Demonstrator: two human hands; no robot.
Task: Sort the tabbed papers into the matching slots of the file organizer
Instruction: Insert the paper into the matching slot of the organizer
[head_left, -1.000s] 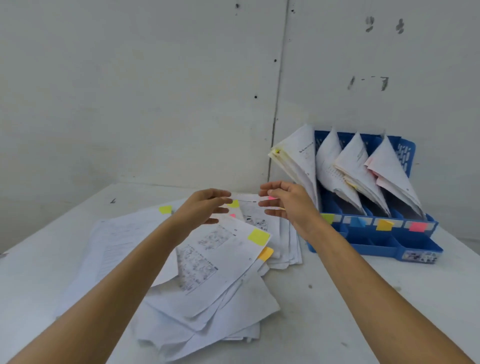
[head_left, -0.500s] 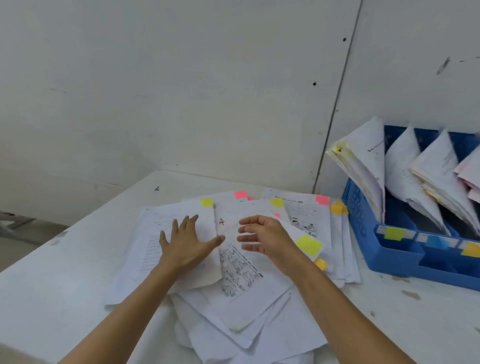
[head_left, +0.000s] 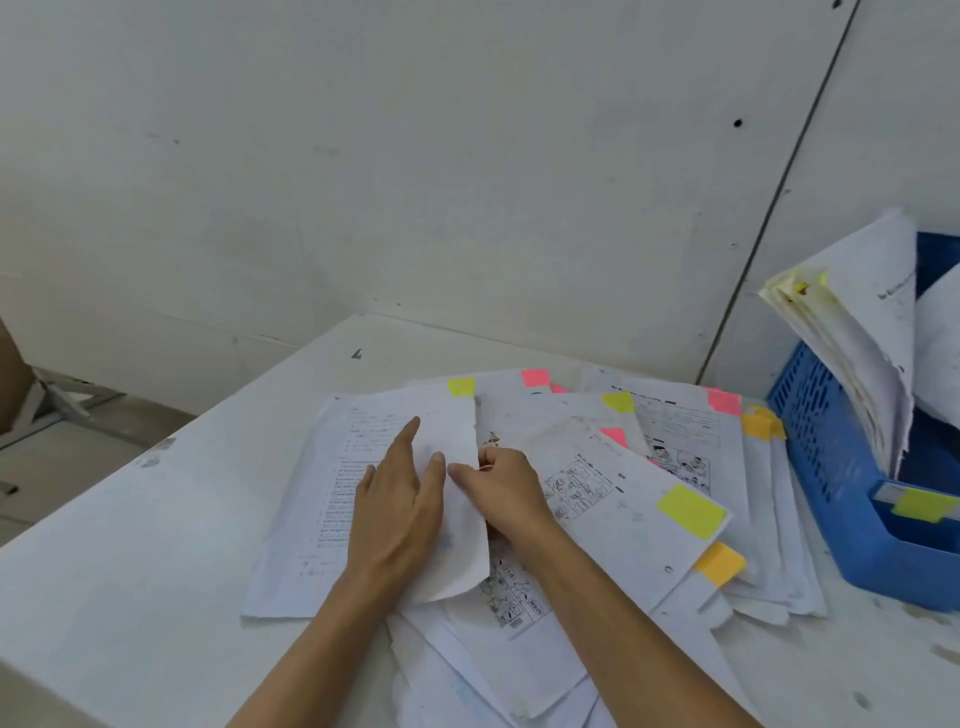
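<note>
L hand (head_left: 400, 499) flat, fingers straight; R hand (head_left: 506, 493) curled, pinching sheet (head_left: 448, 415) edge

Bright, flat, diffuse light, no glare, only faint soft shadows under the papers (head_left: 623, 499); whole frame slightly soft, print smeared, wide-angle bend leaning the wall seam (head_left: 779, 197) at 2 o'clock.

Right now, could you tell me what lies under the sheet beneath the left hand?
Past the curled edge of the yellow-tabbed sheet, pinched by the right hand, a cartoon-printed sheet and more white papers show. The rest is covered by that sheet and the left hand.
</note>
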